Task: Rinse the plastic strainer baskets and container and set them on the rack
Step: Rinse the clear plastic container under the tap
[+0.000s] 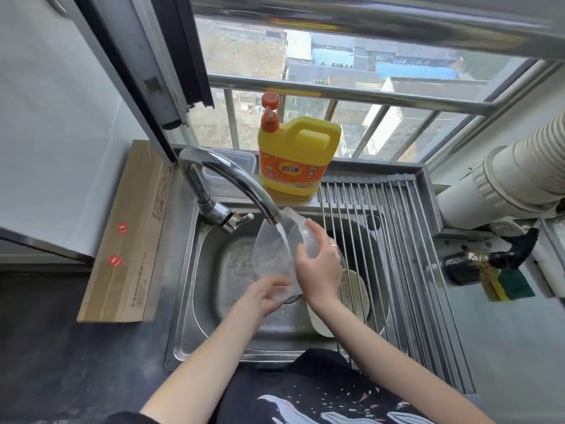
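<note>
At the centre of the frame a person holds a translucent plastic container (pixel 276 243) tilted under the faucet (pixel 226 175), and a stream of water (pixel 282 237) runs into it. The right hand (pixel 319 267) grips the container's right side, fingers curled over its upper edge. The left hand (pixel 266 293) supports its lower end with fingers bent around it, though how firmly they close is hard to tell through the blur of wet plastic.

Below, the steel sink (pixel 214 301) holds a pale oval item (pixel 351 298) lying at its right side, partly under the rack (pixel 397 255), whose bars span the sink's right half and carry nothing. Behind the faucet, upper centre, stands a yellow detergent jug (pixel 296 157) with an orange pump, beside a clear lidded box (pixel 232 166). A cardboard box (pixel 131 237) lies at the left.
</note>
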The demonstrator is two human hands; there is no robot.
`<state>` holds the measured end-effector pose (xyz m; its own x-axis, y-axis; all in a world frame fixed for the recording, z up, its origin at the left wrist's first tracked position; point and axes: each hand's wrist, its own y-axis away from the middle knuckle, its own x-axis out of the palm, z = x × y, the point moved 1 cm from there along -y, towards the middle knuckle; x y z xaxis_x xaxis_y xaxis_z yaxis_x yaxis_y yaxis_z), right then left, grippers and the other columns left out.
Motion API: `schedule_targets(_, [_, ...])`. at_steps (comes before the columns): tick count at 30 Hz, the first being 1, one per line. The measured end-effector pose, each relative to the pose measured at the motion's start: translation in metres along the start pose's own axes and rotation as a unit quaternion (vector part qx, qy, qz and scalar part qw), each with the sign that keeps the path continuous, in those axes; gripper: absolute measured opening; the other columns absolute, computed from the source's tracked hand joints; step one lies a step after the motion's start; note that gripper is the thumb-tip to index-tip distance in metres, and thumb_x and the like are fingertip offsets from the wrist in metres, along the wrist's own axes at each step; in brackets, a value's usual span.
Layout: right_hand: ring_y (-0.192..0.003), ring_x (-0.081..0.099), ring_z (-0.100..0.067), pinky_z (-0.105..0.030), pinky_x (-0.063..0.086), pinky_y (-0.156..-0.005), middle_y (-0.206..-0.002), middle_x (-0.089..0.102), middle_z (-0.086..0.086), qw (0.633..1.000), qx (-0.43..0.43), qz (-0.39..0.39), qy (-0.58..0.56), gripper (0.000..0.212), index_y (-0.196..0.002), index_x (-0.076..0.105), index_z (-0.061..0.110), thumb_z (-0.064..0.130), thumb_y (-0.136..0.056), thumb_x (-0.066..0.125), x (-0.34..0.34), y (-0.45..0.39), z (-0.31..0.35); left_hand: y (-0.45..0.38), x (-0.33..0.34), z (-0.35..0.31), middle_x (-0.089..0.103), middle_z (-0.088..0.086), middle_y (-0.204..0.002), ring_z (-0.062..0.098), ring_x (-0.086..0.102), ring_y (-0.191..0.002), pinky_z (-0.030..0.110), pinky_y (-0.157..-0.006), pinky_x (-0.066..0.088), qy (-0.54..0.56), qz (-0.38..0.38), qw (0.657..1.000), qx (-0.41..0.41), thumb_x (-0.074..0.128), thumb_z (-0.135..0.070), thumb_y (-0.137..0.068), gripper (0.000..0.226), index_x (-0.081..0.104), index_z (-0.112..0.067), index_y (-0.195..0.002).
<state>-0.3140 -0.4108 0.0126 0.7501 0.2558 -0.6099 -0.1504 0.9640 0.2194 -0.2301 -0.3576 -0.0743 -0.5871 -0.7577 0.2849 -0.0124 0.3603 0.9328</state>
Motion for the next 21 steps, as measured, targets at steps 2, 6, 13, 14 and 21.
schedule_targets(2, [-0.111,0.056,-0.019,-0.036,0.050,-0.083,-0.134,0.050,0.003,0.998,-0.038,0.011,0.046,0.056,-0.136,0.042,0.044,0.030,-0.083,0.053,0.004,0.001,0.002,0.006,0.011,0.009,0.055,0.015,-0.107,0.025,0.068,-0.086,0.028,-0.055,0.058,0.028,-0.003,0.999,-0.029,0.052,0.008,-0.090,0.009,0.054,0.002,-0.098])
schedule_targets(6, [-0.119,0.052,-0.019,-0.038,0.050,-0.086,-0.143,0.039,0.006,0.987,-0.081,0.058,0.125,0.066,-0.141,0.031,0.048,0.045,-0.079,0.053,0.012,0.013,0.003,0.006,0.019,0.019,0.059,-0.001,-0.049,0.005,0.056,-0.036,0.013,-0.037,0.040,0.000,0.017,1.000,-0.002,0.040,-0.015,-0.101,0.029,0.050,-0.011,-0.073])
schedule_targets(13, [-0.130,0.043,-0.022,-0.038,0.041,-0.102,-0.149,0.038,0.002,0.958,-0.213,0.090,0.171,0.085,-0.148,0.025,0.026,0.051,-0.076,0.061,0.035,0.035,0.000,0.032,0.015,0.004,0.062,0.003,-0.114,0.008,0.046,-0.117,0.010,-0.108,0.019,0.148,0.074,0.944,0.284,0.072,-0.021,-0.073,0.047,0.064,-0.005,-0.117])
schedule_targets(14, [-0.130,0.043,-0.023,-0.037,0.039,-0.103,-0.149,0.039,0.001,0.957,-0.213,0.082,0.180,0.086,-0.149,0.025,0.026,0.051,-0.075,0.062,0.039,0.036,0.000,0.027,0.011,0.004,0.062,0.010,-0.115,0.015,0.043,-0.119,0.015,-0.112,0.017,0.225,0.067,0.938,0.255,0.079,-0.025,-0.065,0.072,0.053,-0.002,-0.128])
schedule_targets(21, [-0.132,0.039,-0.019,-0.039,0.034,-0.108,-0.144,0.044,0.000,0.959,-0.212,0.084,0.167,0.086,-0.148,0.025,0.023,0.058,-0.075,0.052,0.051,0.026,-0.012,0.035,-0.047,-0.037,0.067,0.015,-0.090,0.025,0.060,-0.086,0.034,-0.079,0.046,0.140,0.056,0.976,0.159,0.024,-0.051,-0.099,0.063,0.063,-0.002,-0.105])
